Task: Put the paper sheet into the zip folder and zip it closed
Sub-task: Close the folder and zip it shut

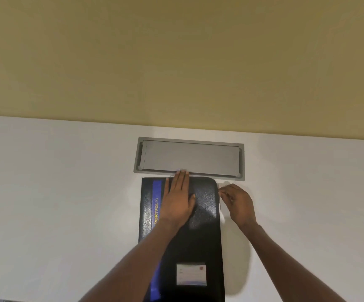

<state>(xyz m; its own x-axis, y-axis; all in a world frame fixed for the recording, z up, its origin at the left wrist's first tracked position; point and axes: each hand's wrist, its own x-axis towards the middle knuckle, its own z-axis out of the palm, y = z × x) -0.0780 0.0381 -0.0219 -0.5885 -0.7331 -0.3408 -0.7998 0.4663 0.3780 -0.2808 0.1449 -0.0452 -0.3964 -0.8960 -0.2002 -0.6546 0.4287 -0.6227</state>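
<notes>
Fingers, left hand (177, 200): flat and spread, gripping nothing, pressing the closed folder (182, 238) onto the counter (57, 192).
Folder axis: long side runs toward and away from the person.
Paper: not visible, presumably inside.
Fingers, right hand (237, 202): pinched at the folder's right edge near the far corner, apparently on the zip pull (220, 194), too small to confirm.
Next move: likely along that edge; the right hand is nearer.

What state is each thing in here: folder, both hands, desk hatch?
Zip folder: cover down, flat on the desk.
Left hand: open, palm pressed on the folder.
Right hand: fingers pinched at the folder's right edge; what they hold is unclear.
Grey cable hatch: lid closed.
Paper sheet: not visible.
</notes>
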